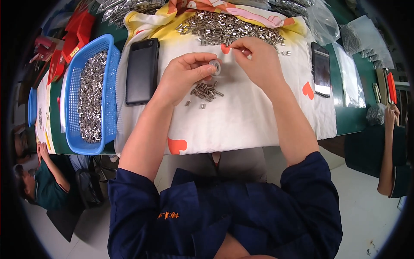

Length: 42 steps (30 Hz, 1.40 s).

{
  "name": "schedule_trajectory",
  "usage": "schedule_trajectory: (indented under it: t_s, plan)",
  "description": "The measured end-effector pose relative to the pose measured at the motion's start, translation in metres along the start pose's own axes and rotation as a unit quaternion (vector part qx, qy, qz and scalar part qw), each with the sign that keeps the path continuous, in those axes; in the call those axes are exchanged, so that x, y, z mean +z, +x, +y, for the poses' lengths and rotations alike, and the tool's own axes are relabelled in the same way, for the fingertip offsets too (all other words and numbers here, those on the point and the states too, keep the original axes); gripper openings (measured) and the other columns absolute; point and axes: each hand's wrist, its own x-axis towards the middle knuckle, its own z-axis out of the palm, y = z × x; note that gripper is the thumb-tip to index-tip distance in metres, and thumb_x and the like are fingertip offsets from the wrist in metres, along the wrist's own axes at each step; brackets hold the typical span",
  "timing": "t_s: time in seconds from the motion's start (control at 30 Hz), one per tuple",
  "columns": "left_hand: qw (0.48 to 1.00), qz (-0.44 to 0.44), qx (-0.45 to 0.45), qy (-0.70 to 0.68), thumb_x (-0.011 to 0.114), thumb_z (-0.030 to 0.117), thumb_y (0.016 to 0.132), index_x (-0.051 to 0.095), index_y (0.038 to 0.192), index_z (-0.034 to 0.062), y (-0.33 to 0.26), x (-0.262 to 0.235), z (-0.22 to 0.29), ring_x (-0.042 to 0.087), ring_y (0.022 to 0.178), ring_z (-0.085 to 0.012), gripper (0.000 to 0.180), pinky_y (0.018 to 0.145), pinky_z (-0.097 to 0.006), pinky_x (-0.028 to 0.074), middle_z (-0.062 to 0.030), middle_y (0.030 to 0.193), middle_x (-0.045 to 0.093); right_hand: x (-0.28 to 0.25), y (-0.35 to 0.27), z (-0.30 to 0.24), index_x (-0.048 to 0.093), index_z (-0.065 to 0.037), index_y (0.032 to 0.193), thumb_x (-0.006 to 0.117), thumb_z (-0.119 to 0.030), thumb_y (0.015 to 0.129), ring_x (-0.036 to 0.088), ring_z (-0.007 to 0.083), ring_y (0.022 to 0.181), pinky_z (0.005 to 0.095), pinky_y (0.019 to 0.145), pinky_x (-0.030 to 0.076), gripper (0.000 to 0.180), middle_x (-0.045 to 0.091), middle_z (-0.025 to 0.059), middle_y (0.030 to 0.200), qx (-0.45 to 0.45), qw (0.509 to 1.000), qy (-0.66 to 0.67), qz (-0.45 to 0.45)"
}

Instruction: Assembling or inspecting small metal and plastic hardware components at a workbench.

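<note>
My left hand (186, 74) holds a round grey metal ring (217, 65) between thumb and fingers, above the white cloth (241, 125). Below that hand lies a small heap of short metal cylinders (205, 91), with two loose ones apart from it on the near side. My right hand (258, 60) is to the right of the ring, its thumb and index finger pinched together; whatever is between the fingertips is too small to name. Just beyond it spreads a large pile of similar small metal cylinders (228, 26).
Left of the cloth stands a blue plastic basket (113, 86) of small metal parts, beside a black phone-like device (142, 71). A phone (321, 69) lies at the right. Plastic bags (323, 23) line the back. Other people sit at both sides.
</note>
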Motion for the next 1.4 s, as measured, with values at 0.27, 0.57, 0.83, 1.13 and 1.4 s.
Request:
schedule_trajectory:
  t_s: [0.27,0.57,0.83,1.13,1.4]
  plan:
    - [0.998,0.019,-0.003,-0.060,0.061,0.003,0.076,0.055,0.102,-0.0021,-0.002,0.002,0.001,0.057,0.077,-0.0102,0.027,0.069,-0.020,0.047,-0.0072,0.089,0.060,-0.011,-0.007,-0.023,0.061,-0.002,0.081,0.057,-0.007,0.071,0.056,0.0119,0.065,0.0230,0.061,0.046,0.011,0.060,0.0043,0.070,0.080,0.940,0.300,-0.145]
    - [0.999,0.034,-0.001,-0.035,0.062,0.003,0.075,0.056,0.101,-0.0028,-0.001,0.002,0.001,0.058,0.077,-0.0108,0.027,0.070,-0.020,0.048,-0.0086,0.089,0.061,-0.006,-0.011,-0.024,0.061,-0.002,0.078,0.059,-0.006,0.070,0.057,0.0175,0.061,0.0264,0.056,0.047,0.009,0.060,0.0087,0.071,0.020,0.969,0.231,-0.087]
    - [0.999,0.028,0.007,-0.041,0.062,0.003,0.075,0.055,0.102,-0.0030,0.000,0.001,-0.002,0.058,0.076,-0.0108,0.028,0.070,-0.019,0.048,-0.0084,0.088,0.061,0.000,-0.016,-0.026,0.062,-0.004,0.077,0.060,-0.007,0.070,0.057,0.0192,0.061,0.0277,0.055,0.045,0.008,0.060,0.0088,0.070,-0.002,0.981,0.188,-0.054]
    - [1.000,0.013,0.001,-0.028,0.062,0.002,0.074,0.056,0.100,-0.0050,-0.003,0.000,0.002,0.059,0.076,-0.0115,0.028,0.070,-0.019,0.047,-0.0090,0.088,0.061,-0.010,-0.010,-0.021,0.061,-0.004,0.080,0.060,-0.009,0.070,0.057,0.0188,0.062,0.0275,0.058,0.045,0.011,0.061,0.0093,0.072,0.036,0.964,0.228,-0.133]
    - [0.999,0.015,-0.018,0.034,0.061,0.002,0.074,0.058,0.096,-0.0046,-0.003,0.004,0.005,0.058,0.075,-0.0104,0.023,0.071,-0.021,0.047,-0.0071,0.087,0.061,-0.028,-0.001,0.006,0.060,-0.003,0.083,0.059,-0.009,0.071,0.053,0.0122,0.061,0.0237,0.059,0.042,0.013,0.059,0.0052,0.070,0.101,0.983,0.120,-0.098]
